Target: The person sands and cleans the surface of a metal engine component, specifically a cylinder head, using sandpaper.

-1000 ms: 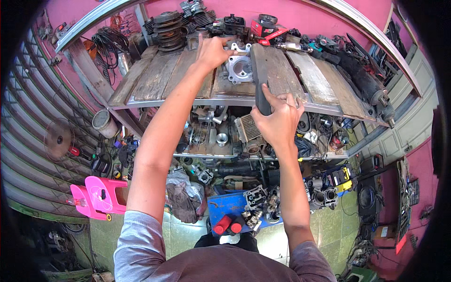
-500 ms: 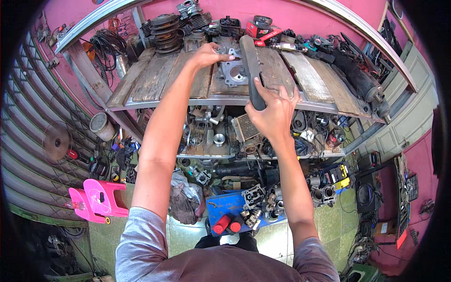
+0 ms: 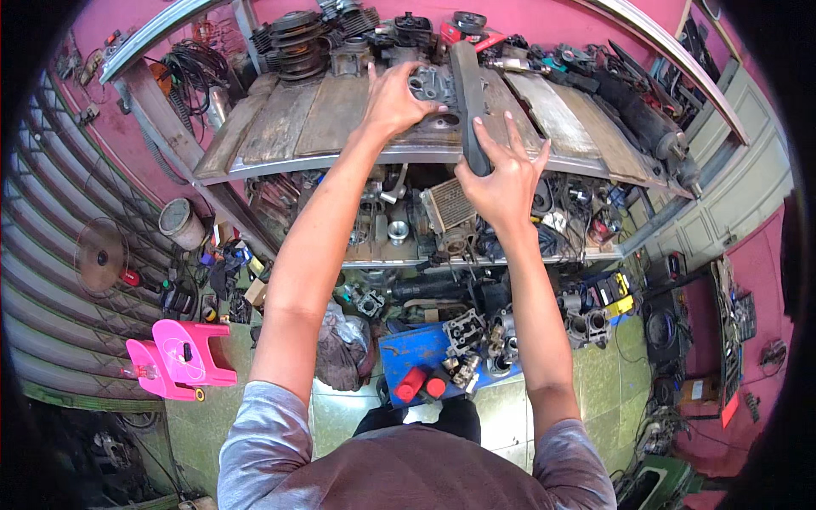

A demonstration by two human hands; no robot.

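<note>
I stand at a shelf rack with a worn wooden plank top. My left hand reaches onto the top and grips a grey metal engine casting from its left side. A long dark grey bar-shaped part lies lengthwise on the planks just right of the casting. My right hand is at the bar's near end, at the shelf's front edge. Its fingers are spread, with the palm and thumb against the end of the bar.
Engine parts and coiled springs crowd the back of the top. A long black cylinder lies at the right. The lower shelf holds a finned block and small parts. On the floor are a blue tray, a pink stool and a fan.
The dark bar has slid farther back onto the planks. My right hand went from a grip around it to spread fingers at its near end. My left hand stayed on the casting.
</note>
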